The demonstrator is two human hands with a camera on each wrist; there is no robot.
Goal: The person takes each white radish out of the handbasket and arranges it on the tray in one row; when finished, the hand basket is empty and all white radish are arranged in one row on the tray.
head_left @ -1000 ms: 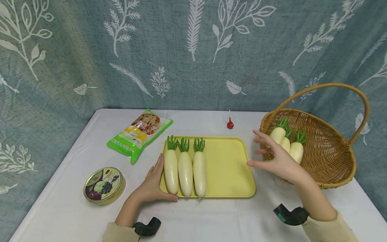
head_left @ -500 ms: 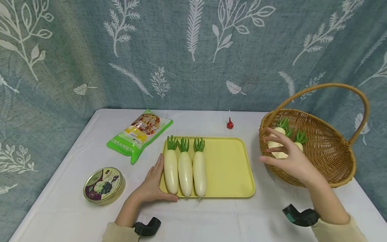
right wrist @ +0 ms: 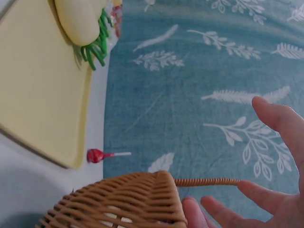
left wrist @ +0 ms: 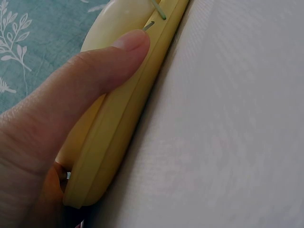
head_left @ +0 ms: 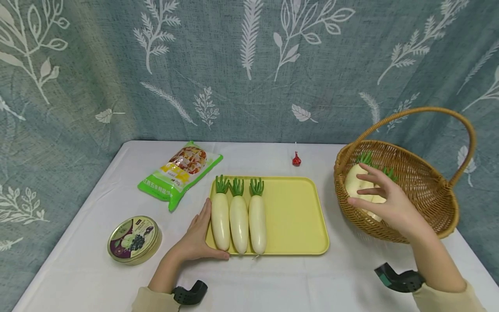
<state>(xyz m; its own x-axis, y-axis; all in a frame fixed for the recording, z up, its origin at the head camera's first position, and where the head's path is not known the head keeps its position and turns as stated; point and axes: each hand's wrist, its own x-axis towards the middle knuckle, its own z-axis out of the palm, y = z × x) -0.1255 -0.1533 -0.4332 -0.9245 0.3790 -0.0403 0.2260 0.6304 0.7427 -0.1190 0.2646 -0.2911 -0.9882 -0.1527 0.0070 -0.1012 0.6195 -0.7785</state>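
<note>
I am seeing my right hand (head_left: 393, 203) hovering over the near side of the wicker basket (head_left: 425, 216), its grip spread open with the fingers straight and apart, holding nothing. The fingertips are reaching over the white radishes in the basket (head_left: 356, 182), which are lying against the basket's left inner wall with their green tops pointing toward the back; I cannot tell whether the fingers are touching them. In the right wrist view the fingers (right wrist: 280, 118) are showing splayed above the woven rim.

My left hand (head_left: 195, 240) is resting at the near left corner of the yellow tray (head_left: 296, 212), palm against its left edge and fingers relaxed, the grip not curled round anything. In the left wrist view the thumb (left wrist: 99, 61) is lying along the tray's rim.

Three white radishes (head_left: 238, 221) are lying side by side in the left part of the tray, green tops away from me, touching one another.

On the white surface (head_left: 292, 281), a green snack bag (head_left: 181, 171) is lying behind the tray to the left, a round tin (head_left: 134, 238) is sitting near the left hand, and a small red wrapped sweet (head_left: 296, 159) is lying behind the tray.
</note>
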